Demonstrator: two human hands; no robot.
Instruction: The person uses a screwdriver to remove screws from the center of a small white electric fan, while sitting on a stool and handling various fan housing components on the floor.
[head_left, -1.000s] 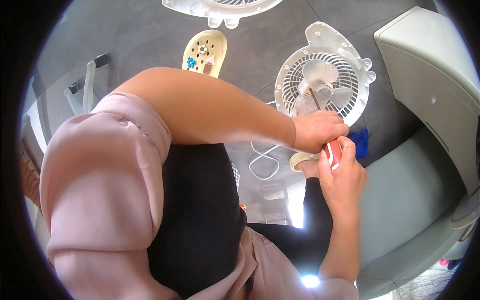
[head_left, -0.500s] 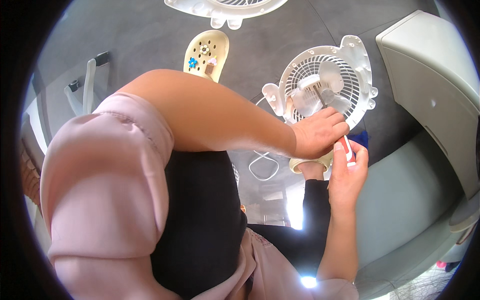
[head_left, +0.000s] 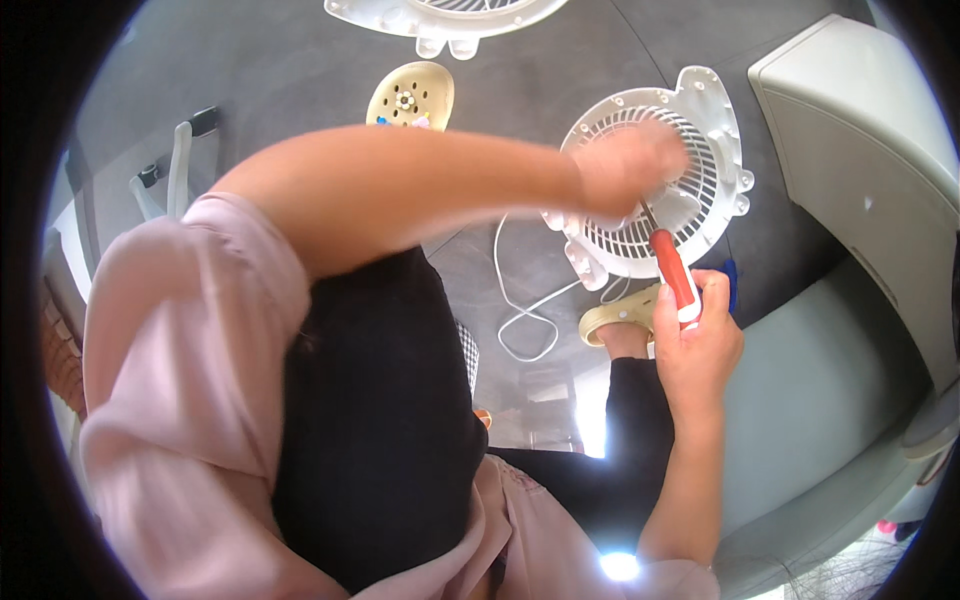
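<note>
My right hand grips a screwdriver by its red and white handle. Its metal shaft points up toward the middle of a small white fan housing, which lies on the floor with its round grille inside. My left hand is over the housing's centre, smeared by motion, so its fingers cannot be made out. It covers the screwdriver's tip and most of the fan blades. One translucent fan blade shows below that hand.
Another white fan part lies at the far edge. A cream clog with charms stands left of the housing, and a second clog is on my foot. A white cord loops across the floor. A pale cabinet and grey-green cushion are at right.
My left hand has left the screwdriver handle and moved up over the fan's centre. The housing has turned, its left tab now lower. My right hand still holds the screwdriver.
</note>
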